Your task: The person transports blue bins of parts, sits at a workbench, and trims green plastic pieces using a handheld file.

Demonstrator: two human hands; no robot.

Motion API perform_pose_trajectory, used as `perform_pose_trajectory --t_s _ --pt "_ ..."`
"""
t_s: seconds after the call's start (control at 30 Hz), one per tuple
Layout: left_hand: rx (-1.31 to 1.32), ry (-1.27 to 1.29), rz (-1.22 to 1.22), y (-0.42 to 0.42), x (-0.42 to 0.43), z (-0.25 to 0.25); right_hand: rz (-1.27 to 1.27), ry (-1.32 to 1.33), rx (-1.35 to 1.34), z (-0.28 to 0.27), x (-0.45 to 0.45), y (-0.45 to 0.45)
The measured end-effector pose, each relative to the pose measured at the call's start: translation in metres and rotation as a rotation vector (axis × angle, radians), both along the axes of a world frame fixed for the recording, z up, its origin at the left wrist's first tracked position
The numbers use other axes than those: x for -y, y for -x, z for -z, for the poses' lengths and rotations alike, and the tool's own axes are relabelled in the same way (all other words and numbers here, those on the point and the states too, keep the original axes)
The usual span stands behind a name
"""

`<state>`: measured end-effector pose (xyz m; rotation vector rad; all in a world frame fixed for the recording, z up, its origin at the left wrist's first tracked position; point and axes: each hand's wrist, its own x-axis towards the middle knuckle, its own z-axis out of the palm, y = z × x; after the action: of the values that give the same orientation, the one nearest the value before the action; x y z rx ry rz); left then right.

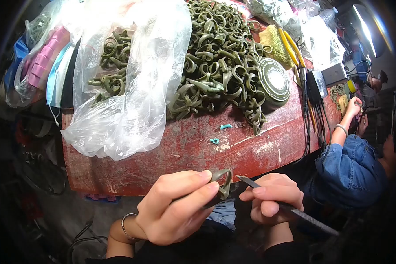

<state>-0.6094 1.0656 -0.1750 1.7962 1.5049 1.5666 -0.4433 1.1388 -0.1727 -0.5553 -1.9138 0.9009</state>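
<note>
My left hand [176,207] pinches a dark green curved ring piece [224,180] between thumb and fingers, in front of the table's near edge. To its right, my right hand [277,198] is closed around a thin dark pointed tool [310,219]. The tool's tip is close to the right side of the ring piece, with a small gap between them. A large pile of similar green pieces [220,57] lies on the red table [185,149]. Two small teal bits [214,141] lie in front of the pile.
A clear plastic bag [119,127] with more green pieces covers the table's left part. Right of the pile are a round green tin [275,81], a yellow-green sponge [273,42], yellow-handled pliers [291,46] and black cables. A co-worker in a blue denim sleeve [352,167] is at the right.
</note>
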Motion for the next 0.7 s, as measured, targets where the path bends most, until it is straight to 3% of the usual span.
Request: perform_pose_trajectory --t_s 0.1,0.17,0.23,0.33,0.4,0.5,0.53,0.6,0.7 --pt "0.283 0.200 0.103 0.005 -0.005 -0.002 0.189 0.256 -0.073 0.000 0.011 0.007" --pt "0.607 0.342 0.333 0.008 -0.008 -0.003 0.100 0.550 -0.009 -0.007 0.004 0.006" --pt "0.515 0.400 0.365 0.006 -0.010 -0.003 -0.057 0.661 0.012 -0.009 -0.007 0.015" --pt "0.538 0.437 0.356 0.007 -0.009 0.000 -0.215 0.612 -0.033 -0.006 -0.015 0.024" --pt "0.572 0.454 0.343 0.011 -0.009 0.002 -0.018 0.597 -0.232 -0.006 -0.016 0.019" --pt "1.065 0.577 0.326 0.010 -0.006 0.005 0.196 0.393 -0.394 -0.010 -0.025 0.007" --pt "1.089 0.571 0.322 0.010 -0.005 0.008 0.218 0.381 -0.404 -0.009 -0.019 0.010" --pt "1.134 0.562 0.321 0.009 -0.002 0.015 0.133 0.348 -0.163 -0.007 -0.006 0.002" --pt "1.070 0.514 0.277 0.005 -0.002 0.014 0.012 0.289 -0.065 -0.002 0.007 -0.001"
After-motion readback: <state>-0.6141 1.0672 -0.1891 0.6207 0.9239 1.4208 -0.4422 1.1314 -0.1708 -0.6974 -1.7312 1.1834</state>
